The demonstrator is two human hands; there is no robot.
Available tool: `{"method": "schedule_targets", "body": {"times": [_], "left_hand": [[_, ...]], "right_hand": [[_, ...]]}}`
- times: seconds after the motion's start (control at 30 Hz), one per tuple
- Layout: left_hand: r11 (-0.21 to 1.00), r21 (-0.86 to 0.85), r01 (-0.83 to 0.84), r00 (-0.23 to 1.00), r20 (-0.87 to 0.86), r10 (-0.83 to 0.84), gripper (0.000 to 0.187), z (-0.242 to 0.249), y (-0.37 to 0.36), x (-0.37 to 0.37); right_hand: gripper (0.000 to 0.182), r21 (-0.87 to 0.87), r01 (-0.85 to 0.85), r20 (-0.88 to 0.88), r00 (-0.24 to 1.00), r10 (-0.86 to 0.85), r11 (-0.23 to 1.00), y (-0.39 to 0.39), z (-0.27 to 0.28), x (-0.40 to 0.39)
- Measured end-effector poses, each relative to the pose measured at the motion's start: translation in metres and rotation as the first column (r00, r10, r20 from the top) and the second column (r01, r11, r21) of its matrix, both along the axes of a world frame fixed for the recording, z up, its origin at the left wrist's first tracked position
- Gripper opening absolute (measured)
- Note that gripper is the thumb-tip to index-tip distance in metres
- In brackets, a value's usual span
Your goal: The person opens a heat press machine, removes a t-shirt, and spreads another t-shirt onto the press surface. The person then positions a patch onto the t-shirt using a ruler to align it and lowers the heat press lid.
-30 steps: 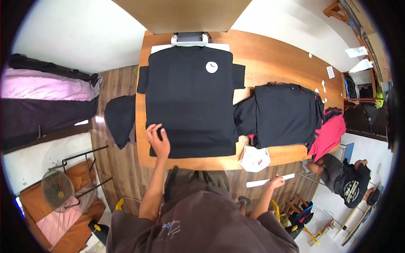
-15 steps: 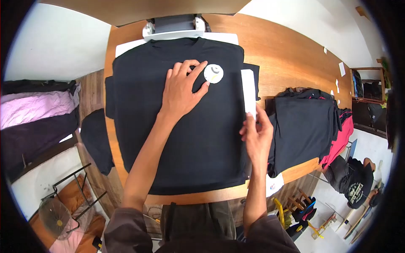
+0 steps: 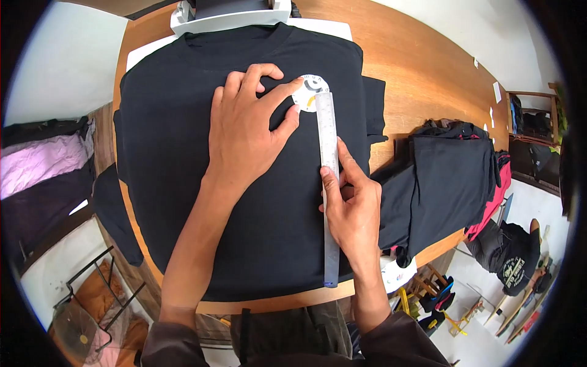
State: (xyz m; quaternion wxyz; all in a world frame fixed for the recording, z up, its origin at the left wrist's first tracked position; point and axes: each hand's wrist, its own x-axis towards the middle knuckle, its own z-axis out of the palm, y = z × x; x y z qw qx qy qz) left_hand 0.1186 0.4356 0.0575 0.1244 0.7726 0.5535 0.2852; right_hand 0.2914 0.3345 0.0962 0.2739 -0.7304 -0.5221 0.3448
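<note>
A black T-shirt (image 3: pixel 269 202) lies spread on a white board, collar away from me. On its upper right chest sits a round white patch (image 3: pixel 304 98) with dark lettering and a yellow mark. My left hand (image 3: pixel 244 128) rests on the shirt with fingers apart, its thumb and index fingertips touching the patch's left edge. In my right hand (image 3: pixel 351 205), a clear ruler (image 3: pixel 328 131) is gripped around its middle. The ruler runs lengthwise along the shirt, its far end at the patch's lower right edge.
To the right, folded black shirts (image 3: pixel 446 183) are stacked on the wooden table (image 3: pixel 422 73), beside red cloth. A white machine part (image 3: pixel 229 21) stands beyond the collar. A fan (image 3: pixel 79 333) is at lower left; another person (image 3: pixel 510 257) is at far right.
My right hand has brought the ruler left from the shirt's right side to the patch, turning its marked face up. The view has come closer; my left hand still touches the patch.
</note>
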Motion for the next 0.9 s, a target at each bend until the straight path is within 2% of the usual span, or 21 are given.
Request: {"method": "schedule_targets", "body": {"times": [0.1,0.3,0.43,0.53,0.57,0.6,0.67,0.77,0.8,0.87,0.9], "left_hand": [[1.000,-0.003,0.000,1.000,-0.020,0.000,0.038,0.001,-0.001,-0.001],[1.000,0.008,-0.003,0.999,-0.034,0.003,0.036,-0.001,-0.002,-0.002],[0.999,0.037,0.002,1.000,-0.003,-0.002,0.034,-0.002,-0.004,-0.002],[0.998,0.065,0.008,0.999,0.036,-0.011,0.032,-0.004,-0.004,-0.004],[0.997,0.079,0.010,0.998,0.054,-0.014,0.031,-0.006,-0.003,-0.004],[0.996,0.094,0.012,0.997,0.072,-0.019,0.030,-0.007,-0.003,-0.004],[0.993,0.116,0.020,0.997,0.078,-0.029,0.030,-0.008,-0.003,-0.005],[0.991,0.132,0.018,0.996,0.089,-0.030,0.034,-0.008,-0.004,-0.006],[0.991,0.136,0.017,0.995,0.093,-0.030,0.035,-0.008,-0.004,-0.006],[0.994,0.111,0.013,0.995,0.098,-0.024,0.041,-0.007,-0.004,-0.008],[0.995,0.103,0.013,0.995,0.101,-0.023,0.044,-0.005,-0.003,-0.008]], "right_hand": [[0.046,0.000,0.058,-0.023,0.998,-0.058,0.998,-0.004,-0.003,0.000],[0.047,0.112,0.057,0.022,0.998,-0.060,0.992,-0.012,-0.016,-0.002],[0.048,0.058,0.262,-0.291,0.927,-0.235,0.963,-0.015,-0.009,-0.009],[0.049,0.014,0.265,-0.491,0.842,-0.224,0.964,-0.006,-0.002,0.006],[0.048,0.010,0.180,-0.494,0.856,-0.152,0.984,-0.001,0.003,0.019],[0.047,-0.055,0.113,-0.443,0.888,-0.126,0.992,0.006,0.013,0.031],[0.039,-0.079,0.014,-0.308,0.951,-0.038,0.997,0.026,0.020,0.054],[0.029,0.132,-0.143,-0.051,0.987,0.151,0.981,0.050,0.022,0.075],[0.029,0.079,-0.165,0.091,0.983,0.158,0.983,0.056,0.028,0.075],[0.029,0.105,-0.195,0.184,0.968,0.173,0.975,0.068,0.015,0.083],[0.030,0.097,-0.229,0.177,0.962,0.209,0.969,0.073,0.010,0.090]]}}
